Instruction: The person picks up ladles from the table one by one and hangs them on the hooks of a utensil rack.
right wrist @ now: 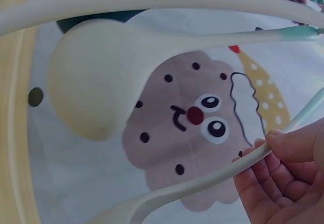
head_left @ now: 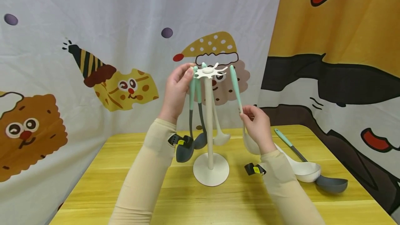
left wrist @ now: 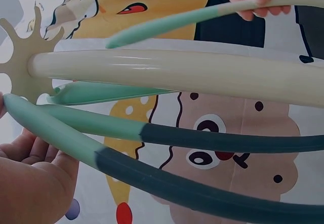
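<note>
A white rotating utensil rack (head_left: 210,121) stands on a round base, with hooks around its top. My left hand (head_left: 178,89) is up at the rack's left side, thumb and fingers pinching the green handle end of a dark grey ladle (head_left: 185,152). Beside it hang another dark grey utensil (head_left: 200,141) and a white ladle (head_left: 222,138), both green-handled. My right hand (head_left: 257,124) pinches the white neck of a green-handled white ladle (head_left: 236,86) and holds it upright, right of the rack. Its handle tip is level with the hooks and apart from them.
On the wooden table (head_left: 125,176) at right lie a white ladle (head_left: 307,172) and a green-handled dark grey ladle (head_left: 332,185), the white one overlapping the dark one. A cartoon-printed curtain (head_left: 134,16) hangs behind the table.
</note>
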{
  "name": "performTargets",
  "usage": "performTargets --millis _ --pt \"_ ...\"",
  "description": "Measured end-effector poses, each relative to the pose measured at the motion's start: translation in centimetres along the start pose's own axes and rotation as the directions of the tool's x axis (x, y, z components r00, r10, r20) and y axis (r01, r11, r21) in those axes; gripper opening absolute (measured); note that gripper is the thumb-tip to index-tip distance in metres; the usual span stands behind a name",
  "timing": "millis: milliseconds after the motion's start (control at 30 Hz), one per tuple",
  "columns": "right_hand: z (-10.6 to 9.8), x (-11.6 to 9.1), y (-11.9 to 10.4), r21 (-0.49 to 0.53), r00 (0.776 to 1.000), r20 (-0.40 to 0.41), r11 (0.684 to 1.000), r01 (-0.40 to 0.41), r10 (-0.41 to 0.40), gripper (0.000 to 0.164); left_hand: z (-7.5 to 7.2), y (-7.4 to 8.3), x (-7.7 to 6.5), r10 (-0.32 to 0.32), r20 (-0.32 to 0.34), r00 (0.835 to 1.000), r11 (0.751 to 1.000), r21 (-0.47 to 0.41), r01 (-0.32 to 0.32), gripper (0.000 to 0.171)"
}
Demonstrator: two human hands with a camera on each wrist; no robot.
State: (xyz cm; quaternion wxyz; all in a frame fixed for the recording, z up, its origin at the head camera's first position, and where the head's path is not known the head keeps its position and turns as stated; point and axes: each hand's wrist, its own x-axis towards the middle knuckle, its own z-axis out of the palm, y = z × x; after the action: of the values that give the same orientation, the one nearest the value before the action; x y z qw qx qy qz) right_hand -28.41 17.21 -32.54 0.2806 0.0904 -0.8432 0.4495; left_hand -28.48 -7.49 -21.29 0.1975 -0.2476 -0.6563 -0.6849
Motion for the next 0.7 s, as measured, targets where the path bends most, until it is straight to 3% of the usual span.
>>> performTargets --millis 300,700 --pt "-0.6 0.0 -1.3 0.046 0.998 -0.048 0.998 0.036 -0.034 0.017 0.0 -0.1 0.0 0.009 -0.005 1.000 1.000 -0.021 -0.009 0.039" --pt "-0.6 -0.2 -2.0 0.063 0.998 -0.042 0.997 0.038 -0.036 0.019 0.1 0.0 0.0 0.010 -0.009 1.000 1.000 -0.024 -0.010 0.038"
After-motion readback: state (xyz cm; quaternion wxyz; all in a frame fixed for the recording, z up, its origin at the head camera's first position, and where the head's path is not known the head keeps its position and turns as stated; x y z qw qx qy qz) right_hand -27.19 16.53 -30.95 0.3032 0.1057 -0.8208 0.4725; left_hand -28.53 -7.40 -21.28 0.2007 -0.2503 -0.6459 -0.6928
